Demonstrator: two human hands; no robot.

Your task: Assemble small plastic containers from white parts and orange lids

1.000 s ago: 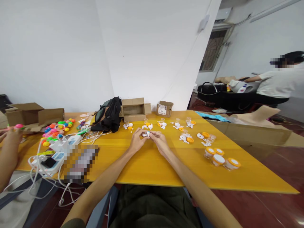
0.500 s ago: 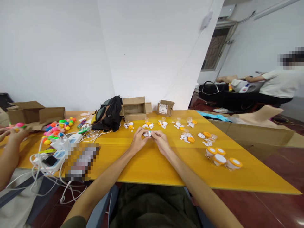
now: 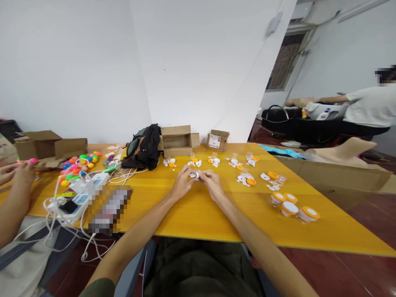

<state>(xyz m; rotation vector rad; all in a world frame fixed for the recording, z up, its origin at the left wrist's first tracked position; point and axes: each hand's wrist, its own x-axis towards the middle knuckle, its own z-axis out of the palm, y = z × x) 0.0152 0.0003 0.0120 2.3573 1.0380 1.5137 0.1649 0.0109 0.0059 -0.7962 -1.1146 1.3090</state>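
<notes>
My left hand (image 3: 182, 184) and my right hand (image 3: 212, 184) meet above the middle of the table (image 3: 204, 214). Between their fingertips is a small white piece (image 3: 194, 175), partly covered; its exact kind is too small to make out. The fingers of both hands are closed round it. Just beyond the hands lie little groups of white parts (image 3: 198, 163), orange rings (image 3: 171, 164) and clear cups (image 3: 193, 155). To the right of my right hand sits another pile of white parts (image 3: 242, 178) with an orange ring (image 3: 251, 181).
Several clear jars with orange-rimmed lids (image 3: 290, 208) stand at the right. Cardboard boxes (image 3: 177, 140) and a black bag (image 3: 147, 146) line the back. At left are a power strip (image 3: 100, 180), cables, a phone (image 3: 111, 208), coloured balls (image 3: 74, 167) and another person's hand (image 3: 22, 177).
The whole view has shifted slightly, so things appear a little farther right. Both my hands stay on the small white piece, which appears turned a little.
</notes>
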